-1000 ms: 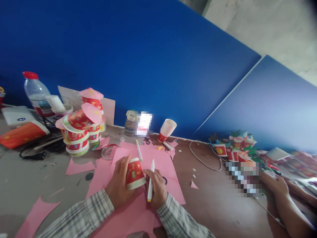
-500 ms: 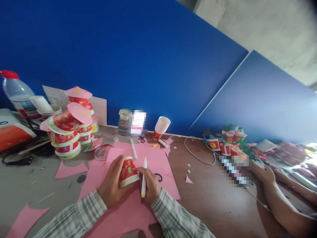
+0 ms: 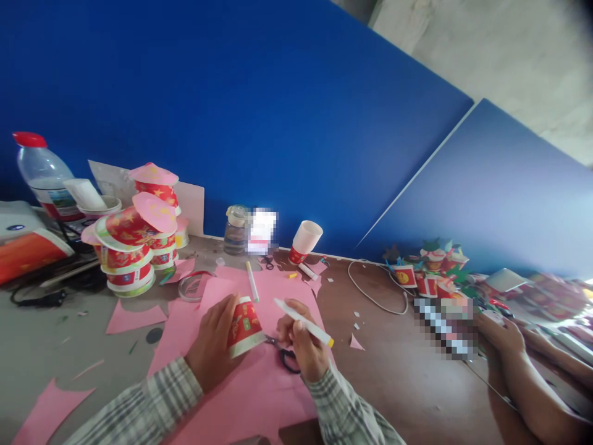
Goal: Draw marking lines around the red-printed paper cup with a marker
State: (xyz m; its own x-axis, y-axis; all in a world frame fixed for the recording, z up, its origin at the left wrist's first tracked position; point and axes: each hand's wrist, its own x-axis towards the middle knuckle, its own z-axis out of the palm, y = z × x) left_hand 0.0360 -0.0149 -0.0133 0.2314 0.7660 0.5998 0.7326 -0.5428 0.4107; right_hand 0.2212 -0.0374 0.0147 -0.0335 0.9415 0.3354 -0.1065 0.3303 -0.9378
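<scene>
My left hand (image 3: 215, 337) is closed around the side of a red paper cup (image 3: 244, 326), its white rim facing down and slightly tilted. In my right hand (image 3: 306, 340) is a white marker pen (image 3: 306, 322) with a yellow end; its tip points up and left, apart from the cup. Scissors (image 3: 288, 358) with dark handles lie on the pink paper (image 3: 231, 395), partly behind my right hand. Another white marker (image 3: 252, 281) rests on the paper beyond the cup.
Decorated stacked cups (image 3: 125, 259) stand at left near a plastic bottle (image 3: 46, 179). A glass jar (image 3: 235, 228) and white-topped cups (image 3: 306, 240) stand along the blue partition (image 3: 231, 111). Another person's arms (image 3: 523, 364) are at right, near a white cable (image 3: 380, 296).
My right hand has moved right, away from the cup, and the marker has turned from upright to slanting. The scissors show more now. The left hand still holds the cup.
</scene>
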